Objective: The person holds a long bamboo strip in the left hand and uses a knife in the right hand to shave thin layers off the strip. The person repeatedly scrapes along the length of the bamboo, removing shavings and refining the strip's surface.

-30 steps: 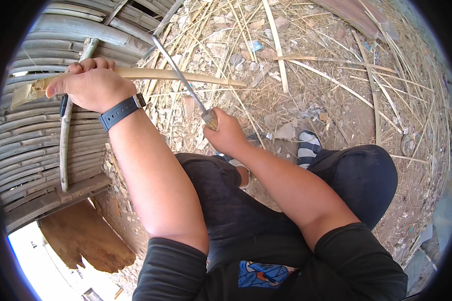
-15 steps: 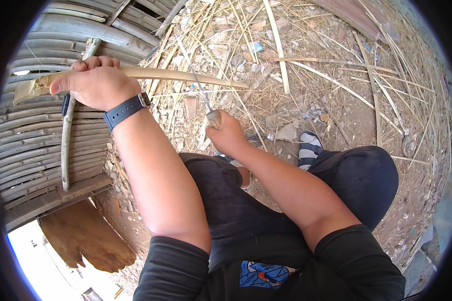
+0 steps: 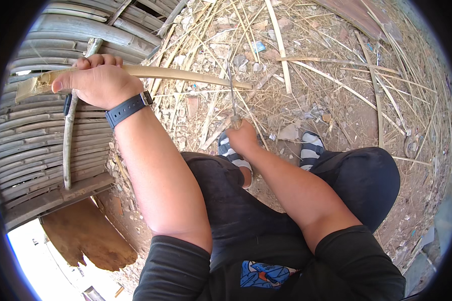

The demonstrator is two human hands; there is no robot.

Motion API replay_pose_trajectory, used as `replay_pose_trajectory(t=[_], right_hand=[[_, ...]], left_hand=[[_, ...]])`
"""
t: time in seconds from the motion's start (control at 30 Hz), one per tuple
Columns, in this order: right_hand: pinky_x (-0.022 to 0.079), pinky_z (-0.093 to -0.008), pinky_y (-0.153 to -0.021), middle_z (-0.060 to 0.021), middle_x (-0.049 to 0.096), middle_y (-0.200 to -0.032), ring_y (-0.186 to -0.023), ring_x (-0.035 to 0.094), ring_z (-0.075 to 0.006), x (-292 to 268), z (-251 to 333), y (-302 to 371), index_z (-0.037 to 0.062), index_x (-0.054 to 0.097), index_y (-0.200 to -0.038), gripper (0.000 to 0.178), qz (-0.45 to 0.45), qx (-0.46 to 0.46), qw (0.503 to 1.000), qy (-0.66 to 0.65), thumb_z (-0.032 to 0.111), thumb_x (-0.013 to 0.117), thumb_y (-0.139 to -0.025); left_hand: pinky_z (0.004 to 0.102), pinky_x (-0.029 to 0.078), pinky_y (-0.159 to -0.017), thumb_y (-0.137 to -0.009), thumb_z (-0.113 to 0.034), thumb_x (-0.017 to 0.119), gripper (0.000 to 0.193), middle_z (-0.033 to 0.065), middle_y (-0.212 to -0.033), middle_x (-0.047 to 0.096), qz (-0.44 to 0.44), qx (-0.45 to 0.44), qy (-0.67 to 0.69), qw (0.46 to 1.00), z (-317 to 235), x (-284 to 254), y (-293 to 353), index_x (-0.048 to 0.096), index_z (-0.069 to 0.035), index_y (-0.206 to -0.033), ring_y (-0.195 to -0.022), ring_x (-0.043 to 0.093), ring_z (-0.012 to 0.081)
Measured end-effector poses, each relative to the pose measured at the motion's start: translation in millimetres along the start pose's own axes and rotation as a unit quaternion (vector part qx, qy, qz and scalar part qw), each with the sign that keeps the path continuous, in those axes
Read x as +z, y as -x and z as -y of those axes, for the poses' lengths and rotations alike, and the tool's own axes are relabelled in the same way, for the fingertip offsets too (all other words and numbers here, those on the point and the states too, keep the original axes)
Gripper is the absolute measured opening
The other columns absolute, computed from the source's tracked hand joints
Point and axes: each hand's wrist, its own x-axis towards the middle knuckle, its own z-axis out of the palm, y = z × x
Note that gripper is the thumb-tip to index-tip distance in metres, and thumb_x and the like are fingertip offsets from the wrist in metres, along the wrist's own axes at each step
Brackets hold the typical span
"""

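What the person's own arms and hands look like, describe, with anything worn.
Short black sleeves leave both forearms bare, the left one wearing a dark watch with a hole-punched strap. The left hand and right hand wear no gloves.

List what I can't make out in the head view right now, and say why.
In the head view:
The gripped part of the pale strip: covered by the left hand.
Most of the handle: wrapped by the right hand.
Whether the blade touches the strip: they overlap from this single angle.
The display of the watch: turned too far edge-on.
Details at lower left: washed out by glare.
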Motion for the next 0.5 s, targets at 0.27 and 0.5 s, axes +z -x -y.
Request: replay_pose_trajectory(t=[0.27,0.5], right_hand=[[0.051,-0.0456,-0.078,-0.0247,0.067,-0.096,-0.089,0.067,-0.0378,-9,62,24,0.0006,0.058,-0.113,0.038,0.099,-0.157,0.982,-0.033,0.018,0.064,-0.079],[0.052,-0.045,-0.088,-0.0257,0.068,-0.102,-0.099,0.066,-0.0391,-27,-62,-23,0.0017,0.059,-0.121,0.045,0.031,-0.032,0.994,0.101,0.018,0.066,-0.079]], left_hand=[[0.0278,0.035,-0.06,-0.093,-0.074,0.006,0.07,-0.0011,-0.061,0.035,-0.007,0.009,-0.027,1.0,0,-4,2,0.037,-0.012,-0.08,-0.054,0.024,0.0147],[0.0243,0.023,-0.047,-0.082,-0.086,0.01,0.08,-0.002,-0.058,0.029,-0.027,0.024,-0.014,0.999,8,-5,-3,0.036,-0.01,-0.081,-0.049,0.024,0.0111]])
